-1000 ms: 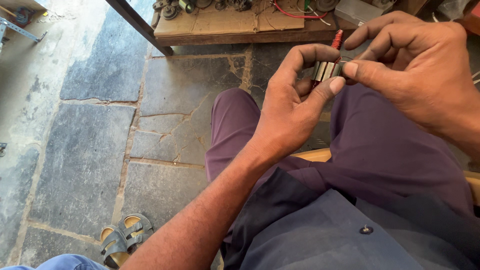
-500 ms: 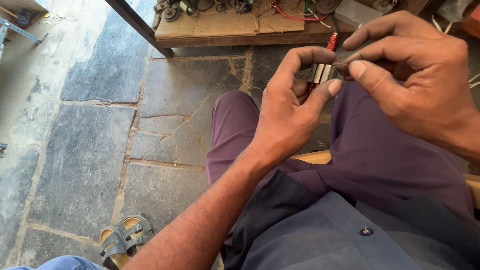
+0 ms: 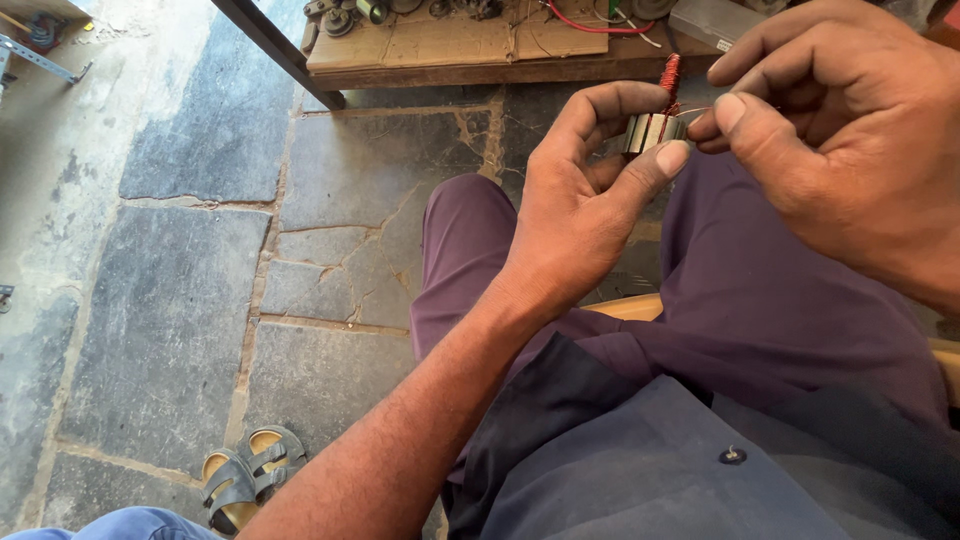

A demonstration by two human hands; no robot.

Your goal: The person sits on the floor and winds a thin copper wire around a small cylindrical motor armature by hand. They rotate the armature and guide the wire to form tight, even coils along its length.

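Left hand [image 3: 580, 215]: it is closed around a small metal core [image 3: 652, 130], with the thumb on the lower edge and the fingers curled over the top. The core is held up in the air above the lap, just in front of a low wooden bench [image 3: 480, 55].

Right hand [image 3: 840, 140]: the thumb and first finger are pinched together right at the side of the core. It seems they hold a thin wire, but the wire itself is too fine to see clearly.

Coil [image 3: 669, 75]: red-copper winding stands up from the top of the core, between the 2 hands.

Risk 1, wire breaks: I judge that a hard pull from the right hand could snap such a thin strand, or scrape its coating on the metal edge.

Risk 2, turns go loose: if the pinch lets go, the tension is lost and the winding may spring open.

Risk 3, core slips: only the fingertips carry it. A twist could make it drop on the stone floor [image 3: 190, 280], where it may roll toward the sandal [image 3: 245, 480].

Risk 4, view blocked: the left fingers hide part of the core, so a wrongly laid turn can pass without notice.

Around: small parts and a red cable [image 3: 590, 25] lie on the bench, well apart from the hands.
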